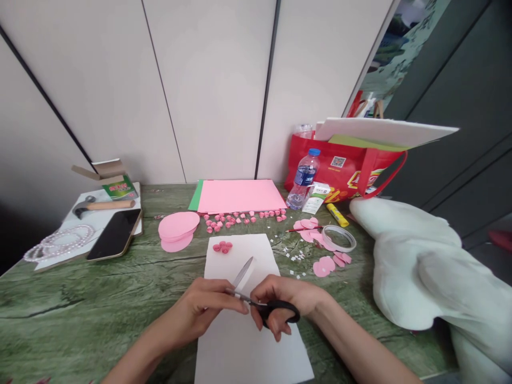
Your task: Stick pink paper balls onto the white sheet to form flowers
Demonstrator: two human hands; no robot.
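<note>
Black-handled scissors (pixel 276 306) are in my right hand (pixel 286 298), with fingers through the loops and the blades apart, pointing left and away. My left hand (pixel 214 304) has its thumb and fingers pressed together at the blades, around a narrow white strip (pixel 247 276) that shows partly beside the upper blade. Its lower end is hidden by the fingers. Beneath both hands lies a white sheet (pixel 252 352). Several small rolled pink paper roses (pixel 223 247) sit at its far left corner.
Behind the sheet are more pink roses (pixel 236 217) and stacked pink sheets (pixel 240 196). To the right lie pink circles (pixel 324 265), white bits (pixel 296 257), a tape roll (pixel 339 238), a glue stick (pixel 337 215) and a bottle (pixel 304 178). A phone (pixel 116 233) and hammer (pixel 104 206) lie left.
</note>
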